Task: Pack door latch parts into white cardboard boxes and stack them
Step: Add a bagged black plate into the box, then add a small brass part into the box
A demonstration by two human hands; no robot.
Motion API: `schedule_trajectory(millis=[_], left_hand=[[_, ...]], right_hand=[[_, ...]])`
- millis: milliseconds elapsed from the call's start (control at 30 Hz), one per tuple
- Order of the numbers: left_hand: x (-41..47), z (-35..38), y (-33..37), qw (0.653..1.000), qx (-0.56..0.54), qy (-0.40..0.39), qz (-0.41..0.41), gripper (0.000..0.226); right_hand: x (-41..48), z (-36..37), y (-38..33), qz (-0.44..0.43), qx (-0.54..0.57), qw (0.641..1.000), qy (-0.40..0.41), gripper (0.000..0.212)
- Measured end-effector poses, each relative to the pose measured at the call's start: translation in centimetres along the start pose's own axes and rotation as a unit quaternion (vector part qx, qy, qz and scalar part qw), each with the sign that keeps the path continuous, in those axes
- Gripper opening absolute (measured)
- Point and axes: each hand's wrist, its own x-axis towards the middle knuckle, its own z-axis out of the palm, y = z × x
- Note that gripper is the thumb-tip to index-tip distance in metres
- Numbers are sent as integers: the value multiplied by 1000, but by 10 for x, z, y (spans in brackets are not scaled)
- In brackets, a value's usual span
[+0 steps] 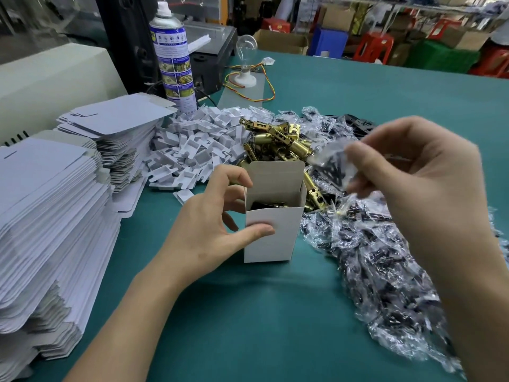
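An upright white cardboard box [271,235] stands on the green table with its top flap open; dark and brass parts show inside. My left hand [209,224] grips the box's left side, thumb on its front face. My right hand [413,183] is raised to the right of the box and pinches a small clear plastic bag of dark parts [332,166], blurred by motion, just above and right of the box's opening. Behind the box lies a heap of brass door latches [278,139].
Stacks of flat white box blanks [55,216] fill the left side. A pile of white cardboard inserts [198,144] lies behind the box. Several clear bags of dark parts [385,266] spread along the right. A spray can [173,56] and a light bulb [246,62] stand at the back.
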Motion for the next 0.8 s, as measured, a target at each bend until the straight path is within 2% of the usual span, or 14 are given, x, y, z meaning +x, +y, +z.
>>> schedule_trajectory(millis=[100, 167, 267, 400, 600, 800], left_hand=[[-1, 0, 1, 1000, -6, 0, -4, 60], [0, 0, 1, 1000, -12, -3, -6, 60], [1, 0, 2, 1000, -16, -4, -4, 62], [1, -1, 3, 1000, -9, -4, 0, 62], [0, 0, 3, 1000, -10, -2, 6, 63], [0, 0, 0, 1000, -13, -17, 22, 62]], right_hand=[[-2, 21, -13, -6, 33, 999, -13, 11], [-4, 36, -15, -45, -51, 997, -36, 12], [-8, 47, -11, -115, -208, 967, -91, 14], [-10, 56, -9, -165, -291, 936, -112, 15], [-1, 57, -11, -116, -280, 950, -78, 11], [-8, 64, -19, -98, -332, 924, -160, 11]])
